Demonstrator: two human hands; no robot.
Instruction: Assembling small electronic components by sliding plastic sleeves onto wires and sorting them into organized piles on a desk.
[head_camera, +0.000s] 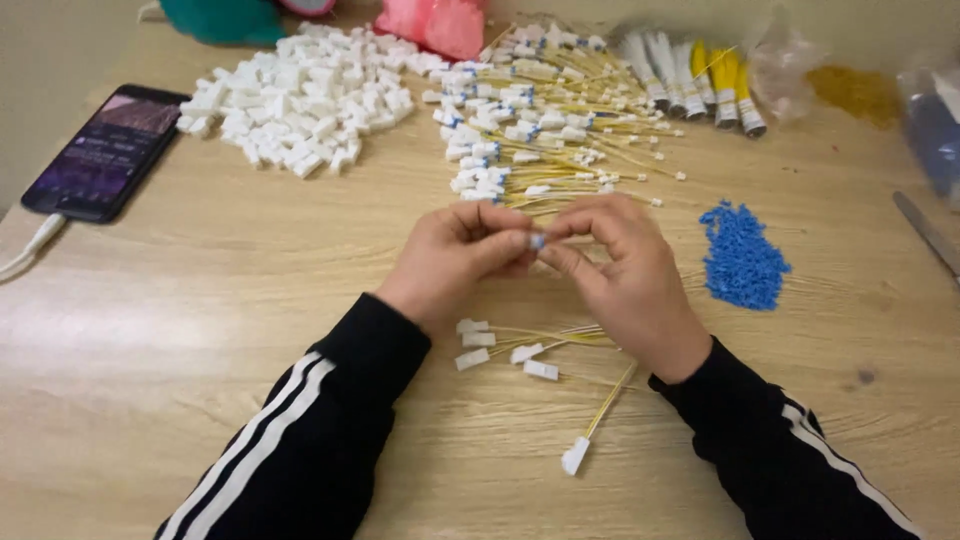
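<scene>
- Two hands: left hand and right hand.
- One phone.
- One heap of white plastic pieces, too many to count.
- One heap of blue bits.
- Six loose white-tipped yellow cables below the hands.
- One counter.

Soft, even light is falling across the pale wood-grain table; a plain cream wall is showing beyond its far-left corner.

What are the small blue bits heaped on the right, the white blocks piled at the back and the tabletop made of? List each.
Small blue bits: likely moulded plastic, uniform colour.
White blocks: probably plastic, matte, squared edges.
Tabletop: pale wood or wood-look laminate, grain lines, slight sheen.
</scene>
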